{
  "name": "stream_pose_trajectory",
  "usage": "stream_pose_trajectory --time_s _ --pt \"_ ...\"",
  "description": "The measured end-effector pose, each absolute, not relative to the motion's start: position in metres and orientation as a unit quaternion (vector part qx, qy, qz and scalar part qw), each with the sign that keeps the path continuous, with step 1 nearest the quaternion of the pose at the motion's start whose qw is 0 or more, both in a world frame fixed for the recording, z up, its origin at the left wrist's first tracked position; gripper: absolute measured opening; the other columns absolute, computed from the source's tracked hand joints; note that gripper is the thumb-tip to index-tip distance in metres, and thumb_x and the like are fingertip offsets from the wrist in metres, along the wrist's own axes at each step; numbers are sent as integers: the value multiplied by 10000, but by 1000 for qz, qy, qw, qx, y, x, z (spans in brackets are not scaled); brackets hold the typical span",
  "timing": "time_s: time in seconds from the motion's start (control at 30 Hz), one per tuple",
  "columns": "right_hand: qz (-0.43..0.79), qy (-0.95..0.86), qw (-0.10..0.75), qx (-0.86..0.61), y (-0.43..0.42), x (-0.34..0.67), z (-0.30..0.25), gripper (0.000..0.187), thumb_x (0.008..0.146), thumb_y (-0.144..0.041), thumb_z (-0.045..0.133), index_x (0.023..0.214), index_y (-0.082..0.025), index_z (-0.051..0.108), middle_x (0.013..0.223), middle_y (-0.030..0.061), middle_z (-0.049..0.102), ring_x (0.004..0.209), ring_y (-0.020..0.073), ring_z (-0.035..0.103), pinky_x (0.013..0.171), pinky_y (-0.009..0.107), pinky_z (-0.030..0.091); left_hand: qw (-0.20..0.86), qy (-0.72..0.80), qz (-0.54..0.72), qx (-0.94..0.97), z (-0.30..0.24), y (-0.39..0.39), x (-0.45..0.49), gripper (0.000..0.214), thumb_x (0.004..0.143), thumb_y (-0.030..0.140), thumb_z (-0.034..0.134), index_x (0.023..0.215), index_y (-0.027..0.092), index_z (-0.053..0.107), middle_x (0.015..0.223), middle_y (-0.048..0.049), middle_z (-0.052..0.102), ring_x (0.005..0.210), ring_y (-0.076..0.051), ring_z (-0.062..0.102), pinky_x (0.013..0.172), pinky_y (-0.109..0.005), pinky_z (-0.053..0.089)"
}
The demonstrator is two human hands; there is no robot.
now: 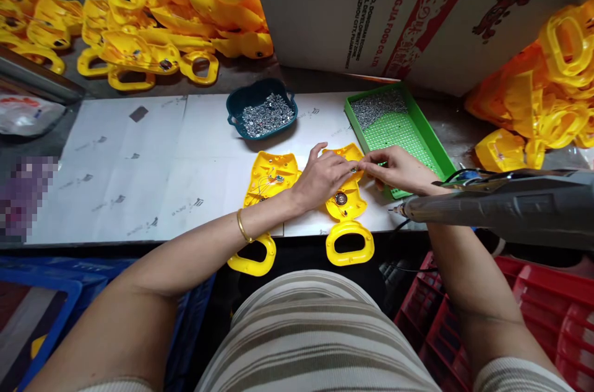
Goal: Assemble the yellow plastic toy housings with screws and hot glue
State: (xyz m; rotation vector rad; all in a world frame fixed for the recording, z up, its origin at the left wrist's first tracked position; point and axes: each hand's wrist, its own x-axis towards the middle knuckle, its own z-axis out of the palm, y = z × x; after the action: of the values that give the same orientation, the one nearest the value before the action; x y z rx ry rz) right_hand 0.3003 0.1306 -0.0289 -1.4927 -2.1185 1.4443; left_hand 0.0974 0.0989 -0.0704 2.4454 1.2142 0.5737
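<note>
My left hand (pixel 325 177) reaches over the right-hand yellow plastic shell half (pixel 351 194), its fingertips pressed together above it. My right hand (pixel 393 167) comes from the right in a pinch, and both hands' fingertips meet at a tiny part too small to name. A round speaker (pixel 341 199) sits inside this shell, and a ring-shaped handle (pixel 349 243) sticks out past the table edge. Beside it, partly under my left forearm, lies a second yellow shell half (pixel 271 174) with thin wires and a small circuit board (pixel 278 178).
A dark teal basin (pixel 236 112) and a green tray (pixel 429 143) hold small metal screws. An electric screwdriver (pixel 464 203) extends from the right over my forearm. Yellow shells (pixel 139 49) are piled behind left, more at right. A large carton (pixel 315 15) stands behind.
</note>
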Motion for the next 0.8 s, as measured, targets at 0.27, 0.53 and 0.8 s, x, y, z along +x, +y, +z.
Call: stream_pose_trajectory --time_s 0.27,0.53,0.8 --pt "610 -564 359 -426 104 361 -44 700 679 -823 513 1095 -276 649 789 64 708 757 224 682 693 383 541 119 468 209 851 -71 99 97 205 926 296 564 1006 224 739 891 -61 681 977 -241 501 1015 -507 269" --pt "582 -616 401 -349 58 376 -47 586 759 -664 569 1266 -371 559 800 44 701 750 223 674 850 482 527 74 488 219 842 -64 96 86 169 900 297 608 999 244 734 1087 -72 656 1098 -285 464 966 -520 268" --pt "438 -582 548 -412 42 340 -18 527 751 -375 696 1260 -323 569 734 20 599 714 224 588 955 494 496 70 501 222 833 -71 94 85 146 874 319 648 967 266 747 1309 -70 559 1253 -306 392 1004 -513 266"
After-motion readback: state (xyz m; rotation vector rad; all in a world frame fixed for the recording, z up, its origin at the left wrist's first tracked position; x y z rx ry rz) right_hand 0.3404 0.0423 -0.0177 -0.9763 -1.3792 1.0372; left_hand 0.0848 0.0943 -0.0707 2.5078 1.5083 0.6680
